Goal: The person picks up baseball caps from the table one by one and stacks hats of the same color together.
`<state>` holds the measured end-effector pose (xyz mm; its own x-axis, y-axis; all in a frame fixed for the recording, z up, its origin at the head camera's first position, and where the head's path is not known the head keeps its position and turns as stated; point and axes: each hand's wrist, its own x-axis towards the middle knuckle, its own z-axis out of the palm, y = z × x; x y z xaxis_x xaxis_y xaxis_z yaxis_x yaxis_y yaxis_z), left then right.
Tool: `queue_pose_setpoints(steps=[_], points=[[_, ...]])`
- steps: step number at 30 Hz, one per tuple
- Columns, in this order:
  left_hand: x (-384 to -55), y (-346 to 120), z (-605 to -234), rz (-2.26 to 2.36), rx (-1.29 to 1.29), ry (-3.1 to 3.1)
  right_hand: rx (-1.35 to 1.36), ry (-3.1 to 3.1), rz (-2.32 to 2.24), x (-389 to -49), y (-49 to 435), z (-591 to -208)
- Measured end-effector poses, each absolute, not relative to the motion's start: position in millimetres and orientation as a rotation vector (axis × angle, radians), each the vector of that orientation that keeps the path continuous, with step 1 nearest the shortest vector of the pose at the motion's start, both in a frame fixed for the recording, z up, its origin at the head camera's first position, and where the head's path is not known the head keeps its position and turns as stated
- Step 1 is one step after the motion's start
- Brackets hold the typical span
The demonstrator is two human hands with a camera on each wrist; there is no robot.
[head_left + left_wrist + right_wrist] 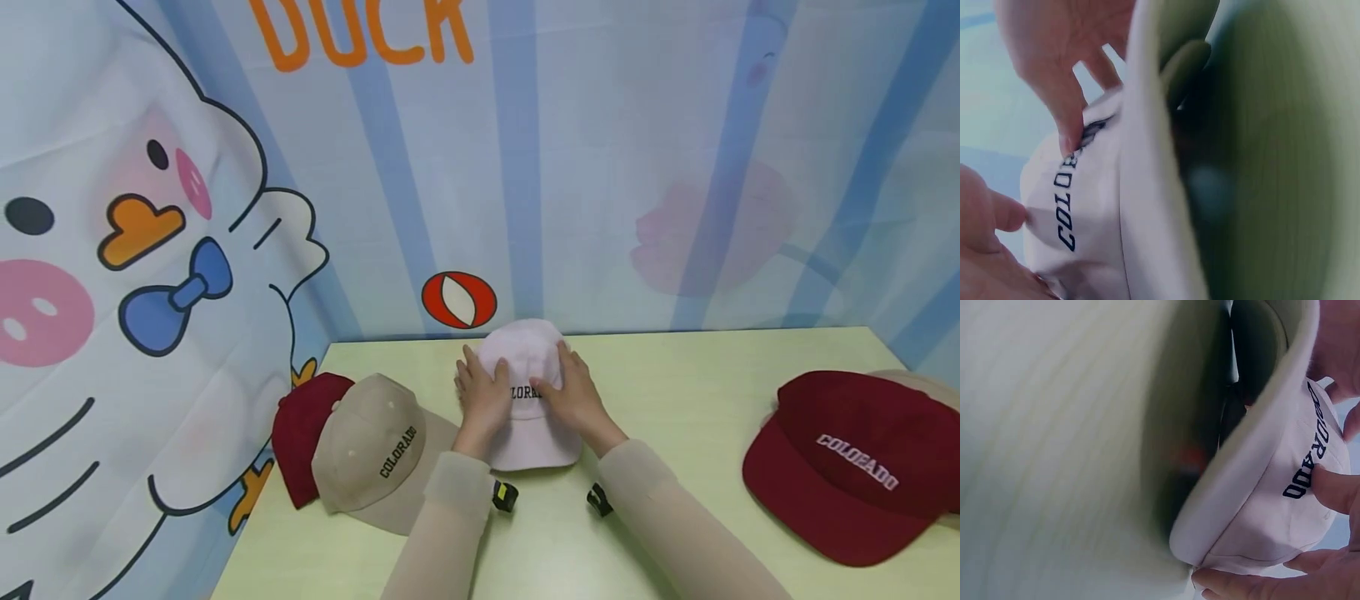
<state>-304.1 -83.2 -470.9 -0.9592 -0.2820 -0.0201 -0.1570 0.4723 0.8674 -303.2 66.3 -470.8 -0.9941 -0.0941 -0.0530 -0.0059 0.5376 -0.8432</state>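
A pale pink cap (534,446) with dark COLORADO lettering is at the back middle of the table, its brim towards me. My left hand (482,402) holds its left side, the thumb on the front panel beside the lettering. On the other side my right hand (579,402) grips it, thumb over the last letters and fingers along the crown. Both wrist views show the cap (1094,212) tilted, with the brim's underside (1254,347) visible and a shadowed gap between brim and table. The crown's back is hidden.
A beige cap (367,450) overlaps a dark red cap (303,429) at the left. Another dark red cap (847,467) lies at the right, partly covering a beige one (896,377). Behind the pale yellow table (667,375) hangs a printed cloth (585,167).
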Motion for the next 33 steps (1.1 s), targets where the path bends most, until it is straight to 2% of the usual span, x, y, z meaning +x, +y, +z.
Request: queue_pose_setpoints(steps=[19, 25, 33], points=[[-305.3, -80.0, -464.7, -1.553, 0.353, -2.618, -0.151, 2.623, -1.544, -304.6, 75.3, -471.0], [-295.2, -70.1, -457.7, -1.552, 0.27, -2.523, -0.187, 2.648, -1.541, -299.8, 82.1, -466.4], [-269.3, -42.6, -432.5, -1.561, 0.059, -2.442, -0.078, 2.636, -1.534, -285.9, 109.8, -448.9]])
